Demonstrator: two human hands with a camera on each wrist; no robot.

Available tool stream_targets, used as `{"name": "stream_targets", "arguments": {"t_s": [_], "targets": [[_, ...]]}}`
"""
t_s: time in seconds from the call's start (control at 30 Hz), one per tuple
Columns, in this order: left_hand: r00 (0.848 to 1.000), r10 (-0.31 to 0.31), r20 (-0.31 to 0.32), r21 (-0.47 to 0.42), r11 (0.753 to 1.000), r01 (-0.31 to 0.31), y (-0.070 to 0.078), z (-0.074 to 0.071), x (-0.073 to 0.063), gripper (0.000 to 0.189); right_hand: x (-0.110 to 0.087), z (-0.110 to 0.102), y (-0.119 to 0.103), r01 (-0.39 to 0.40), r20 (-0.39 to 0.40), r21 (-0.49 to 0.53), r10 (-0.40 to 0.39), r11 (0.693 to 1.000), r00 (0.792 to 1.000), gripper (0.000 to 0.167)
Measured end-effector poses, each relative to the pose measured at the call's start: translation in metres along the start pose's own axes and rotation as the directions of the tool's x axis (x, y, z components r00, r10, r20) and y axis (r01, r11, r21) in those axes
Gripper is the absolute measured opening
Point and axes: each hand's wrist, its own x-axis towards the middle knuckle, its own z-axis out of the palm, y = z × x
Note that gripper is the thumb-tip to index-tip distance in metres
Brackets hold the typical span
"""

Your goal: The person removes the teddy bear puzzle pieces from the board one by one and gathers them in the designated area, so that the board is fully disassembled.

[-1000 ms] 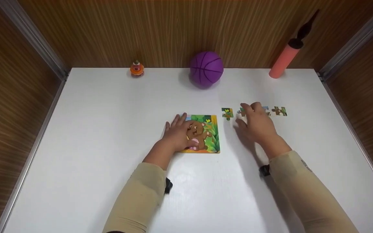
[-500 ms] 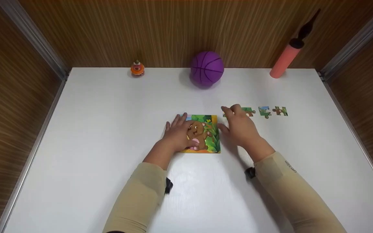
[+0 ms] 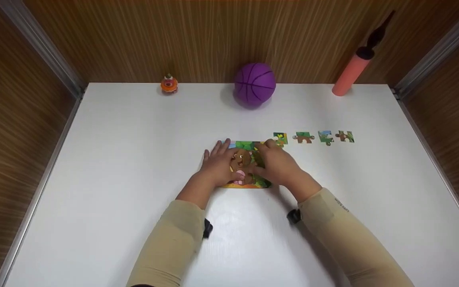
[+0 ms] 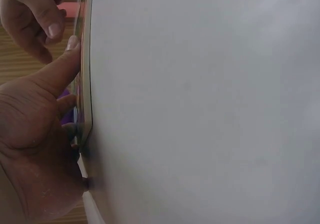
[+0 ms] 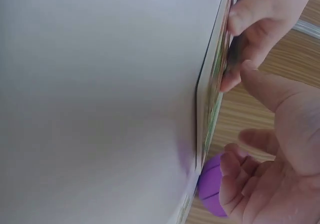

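Observation:
A square jigsaw puzzle (image 3: 240, 158) with a brown bear picture lies flat on the white table. My left hand (image 3: 216, 169) rests on its left side, fingers spread and thumb across the picture. Over the right side of the puzzle is my right hand (image 3: 279, 165), hiding part of the picture. In the right wrist view the right hand (image 5: 280, 154) hovers just above the puzzle's surface, fingers loosely bent, with nothing visible between them. Right of the puzzle, loose jigsaw pieces lie in a row: one with a yellow bird (image 3: 280, 138), a green-brown one (image 3: 303, 137), and others.
Two more loose pieces, a blue-green piece (image 3: 325, 137) and a brown-green piece (image 3: 345, 136), end the row. Along the back edge stand an orange toy figure (image 3: 169, 85), a purple ball (image 3: 255, 84) and a pink hand pump (image 3: 351, 75). Wood-grain panels enclose the table.
My right hand has moved left, from above the row of loose pieces to over the puzzle's right side, uncovering the row. The left hand has stayed on the puzzle.

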Motion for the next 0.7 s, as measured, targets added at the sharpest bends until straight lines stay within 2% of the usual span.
{"name": "stream_targets", "arguments": {"t_s": [0.17,0.4,0.7], "targets": [[1.000,0.000,0.002,0.001,1.000,0.000,0.000,-0.001,-0.001,0.091,0.002,0.004,-0.004,0.011,0.034,0.053,-0.013,0.999,0.999,0.066],[1.000,0.001,0.009,-0.021,1.000,-0.001,-0.001,-0.001,-0.001,0.091,0.003,0.009,-0.008,-0.034,0.076,0.112,0.026,0.993,0.997,0.057],[1.000,-0.005,0.006,-0.022,1.000,0.005,-0.001,0.001,0.000,0.091,0.006,0.013,-0.008,-0.058,0.066,0.223,0.045,0.973,0.997,0.046]]}}
